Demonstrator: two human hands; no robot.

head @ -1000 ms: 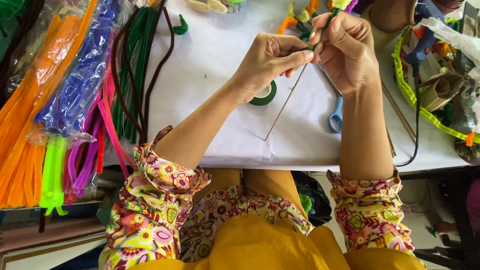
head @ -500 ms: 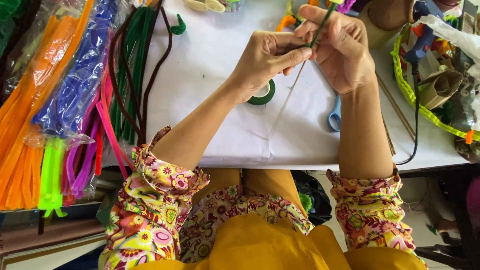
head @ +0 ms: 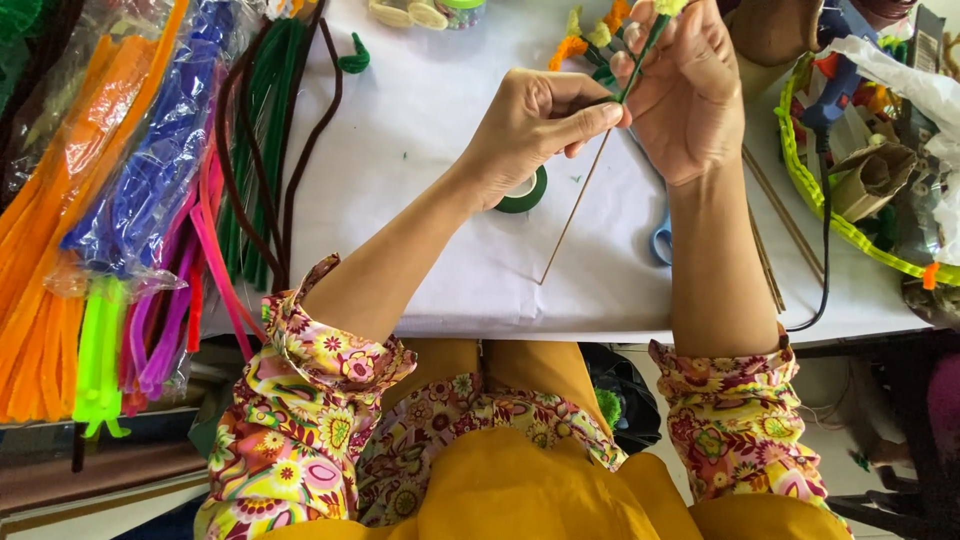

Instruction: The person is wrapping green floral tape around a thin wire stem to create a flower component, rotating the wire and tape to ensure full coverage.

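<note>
left hand [head: 535, 125]: the fingers are pinching the upper part of a thin wooden stick [head: 570, 225], thumb and forefinger pressing together where a green wrapping begins.
right hand [head: 685, 85]: the fingers are closing around the green-wrapped top of the same stick, just below a small yellow-green flower head [head: 668, 6] at the frame's upper edge.
stick position: it is slanting down from both hands, its bare lower end hanging just over the white counter [head: 450, 250].
nearby: a green tape roll [head: 527, 193] is lying on the counter under the left wrist; blue-handled scissors [head: 662, 240] are lying beside the right forearm; bagged chenille stems [head: 120, 200] in orange, blue, pink and green are lying to the left; a basket [head: 800, 170] is sitting to the right.
step in hand: seemingly wrapping green covering down the stem.
next move: it likely calls for turning the stick while keeping the wrapping taut.
</note>
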